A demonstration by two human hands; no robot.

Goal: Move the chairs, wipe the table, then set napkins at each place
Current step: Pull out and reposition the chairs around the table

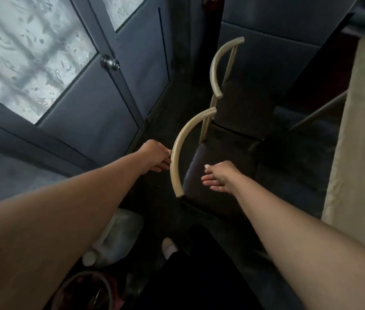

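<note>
Head-cam view down into a dim room. Two chairs w/ curved tan backrests and dark seats stand in a row up the centre of the frame, beside a counter (356,153) under a beige cloth along the right edge. The near chair (222,151) sits mid-frame. The far chair (213,70) is just above it, and the two are close to touching.

The person's left hand (155,157) reaches the near chair's backrest rail (174,157), fingertips meeting it; can't tell if they wrap round. The right hand (218,175) hovers over the seat, fingers loosely spread, holding nothing.

Likely risks:
- Pulled by the rail w/ one hand only, the chair would prob. twist and catch a leg on the far chair.
- Space at left is tight. A glazed door (132,86) w/ a metal knob (109,62) fills the upper left, so a hard tug could knock the chair frame into it.
- A plastic jug (119,233) on the floor at lower left and the person's foot (169,247) lie in the path back. A chair leg could tip the jug or strike the foot.

No napkins in view; wiping prob. still to come.
</note>
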